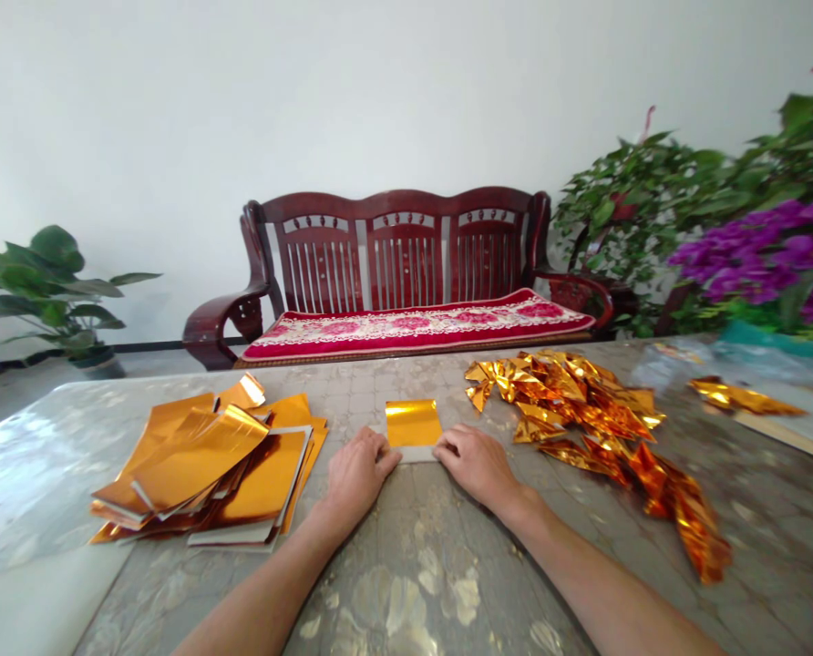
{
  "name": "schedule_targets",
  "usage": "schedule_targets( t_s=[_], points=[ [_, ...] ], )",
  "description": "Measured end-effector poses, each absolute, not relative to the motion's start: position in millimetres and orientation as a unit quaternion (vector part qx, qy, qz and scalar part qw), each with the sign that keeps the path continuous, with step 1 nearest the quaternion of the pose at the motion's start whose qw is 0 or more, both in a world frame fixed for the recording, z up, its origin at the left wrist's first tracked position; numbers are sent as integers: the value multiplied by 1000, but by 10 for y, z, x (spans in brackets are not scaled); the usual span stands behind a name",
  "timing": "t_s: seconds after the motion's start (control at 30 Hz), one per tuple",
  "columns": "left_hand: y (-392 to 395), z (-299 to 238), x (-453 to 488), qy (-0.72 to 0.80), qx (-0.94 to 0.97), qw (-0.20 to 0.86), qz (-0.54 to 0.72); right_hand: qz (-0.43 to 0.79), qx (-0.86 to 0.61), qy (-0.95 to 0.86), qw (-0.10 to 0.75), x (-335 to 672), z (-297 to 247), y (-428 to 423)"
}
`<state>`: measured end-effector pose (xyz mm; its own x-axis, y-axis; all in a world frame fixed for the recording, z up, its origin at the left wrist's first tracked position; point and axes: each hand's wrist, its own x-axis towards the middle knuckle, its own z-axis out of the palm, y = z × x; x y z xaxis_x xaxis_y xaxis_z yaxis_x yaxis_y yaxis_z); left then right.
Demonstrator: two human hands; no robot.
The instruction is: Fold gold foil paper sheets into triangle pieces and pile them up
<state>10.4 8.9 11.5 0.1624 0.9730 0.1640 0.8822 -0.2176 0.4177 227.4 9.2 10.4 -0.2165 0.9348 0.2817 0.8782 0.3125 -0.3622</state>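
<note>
A small gold foil sheet (413, 423) lies flat on the table in front of me, partly folded, with a white strip showing along its near edge. My left hand (355, 476) rests on the table with its fingertips pinching the sheet's near left corner. My right hand (476, 463) does the same at the near right corner. Both hands have curled fingers pressed to the paper's edge.
A loose stack of flat gold foil sheets (211, 466) lies at my left. A pile of folded gold foil pieces (594, 421) spreads to my right. The patterned table (420, 565) reaches to a red wooden bench (406, 273); plants stand on both sides.
</note>
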Motion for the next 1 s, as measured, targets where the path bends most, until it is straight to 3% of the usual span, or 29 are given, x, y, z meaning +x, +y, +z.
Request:
schedule_targets(
  t_s=[0.23, 0.6, 0.8, 0.9, 1.0],
  points=[
    [135, 43, 77, 617, 724, 172, 256, 61, -572, -780, 247, 2282, 76, 97],
    [262, -131, -9, 518, 660, 263, 476, 81, -411, -832, 364, 2314, -39, 93],
    [302, -88, 16, 503, 558, 359, 553, 83, -309, -880, 351, 2304, -65, 96],
    [313, -106, 42, 482, 562, 335, 584, 90, -326, -867, 366, 2292, -38, 78],
    [268, -101, 48, 452, 622, 237, 594, 103, -417, -801, 417, 2271, -1, 73]
  ],
)
